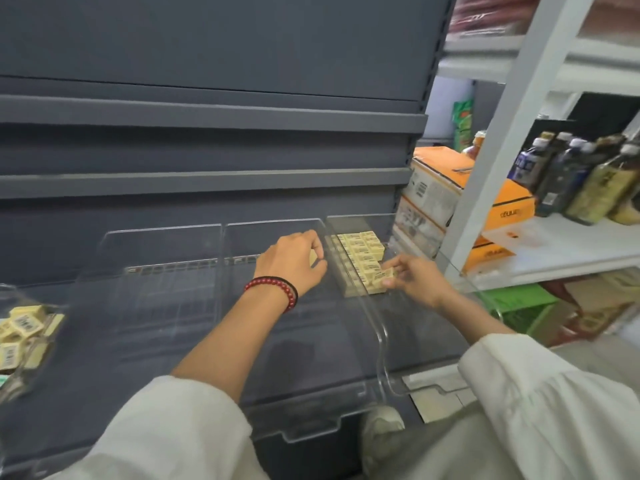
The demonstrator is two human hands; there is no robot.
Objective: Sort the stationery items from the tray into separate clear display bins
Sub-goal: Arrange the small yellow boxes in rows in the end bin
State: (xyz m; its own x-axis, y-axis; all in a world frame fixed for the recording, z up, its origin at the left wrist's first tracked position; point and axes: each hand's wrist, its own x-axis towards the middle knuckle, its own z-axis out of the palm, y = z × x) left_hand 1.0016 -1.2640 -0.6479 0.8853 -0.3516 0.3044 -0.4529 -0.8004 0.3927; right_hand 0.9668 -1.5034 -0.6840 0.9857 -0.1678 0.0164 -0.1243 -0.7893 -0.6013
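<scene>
At a grey shop shelf (pixel 207 178), a person's right hand (pixel 414 277) pinches a small yellow pack (pixel 382 274) at the near end of the neat rows of packs (pixel 362 251) in the rightmost clear bin (pixel 381 337). The left hand (pixel 292 261), a red bead bracelet (pixel 277 289) at its wrist, curls round another yellow piece (pixel 313 257) over the middle bin (pixel 277 375). More packs lie loose in the tray (pixel 8 291), far left.

glossy clear plastic bins (pixel 377 327), matt grey metal shelving (pixel 207 109), paper-wrapped erasers (pixel 362 252)
</scene>
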